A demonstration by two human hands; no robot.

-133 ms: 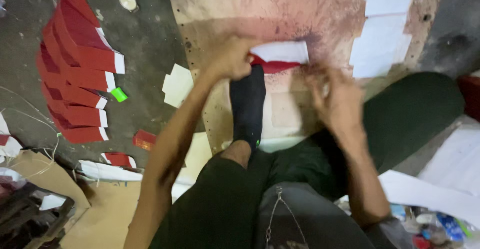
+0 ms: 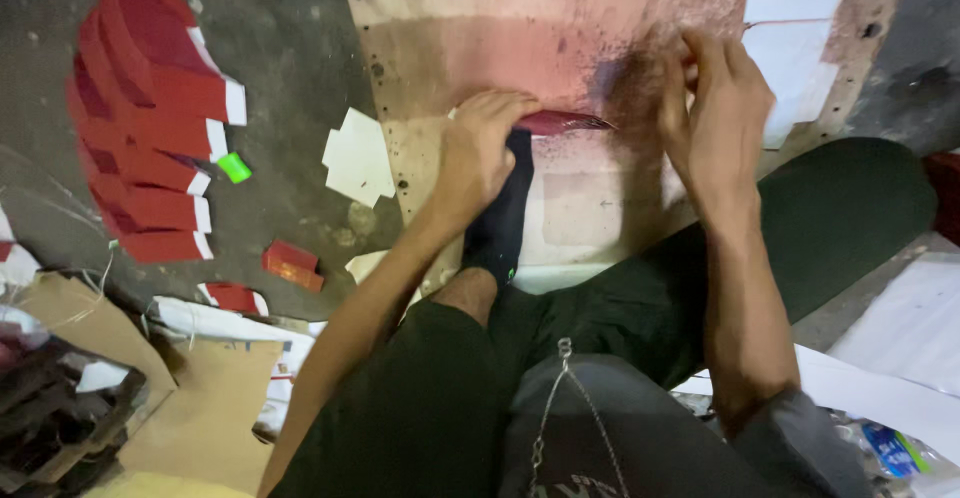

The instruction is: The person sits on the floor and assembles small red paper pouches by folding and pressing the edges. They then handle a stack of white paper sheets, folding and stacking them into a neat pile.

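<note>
So the left hand (image 2: 480, 153) is pressed down on a red paper piece (image 2: 560, 122) lying on a stained board (image 2: 520, 38) on the floor. Fingers are curled over the near end of the piece, pinning it flat rather than lifting it, and the rest of the red strip pokes out to the right from under the fingertips, tapering to a point. Right below that hand is a foot in a black sock (image 2: 500, 223), touching or nearly touching the heel of the hand.

The right hand (image 2: 715, 118) is off to the right of the red piece, well clear of its tip, fingers bunched together near the top. Can't tell if it's pinching anything, the fingertips are too blurry and bunched up. It sits over the dark red stain on the board, just beside a white sheet (image 2: 790, 48) taped or laid at the board's right edge.

Over on the left, on the bare concrete floor, there's a fanned row of red pieces with white ends (image 2: 150, 128), a small green scrap (image 2: 234, 167) next to them, and a white cut-out (image 2: 358, 158) between the row and the board.
</note>
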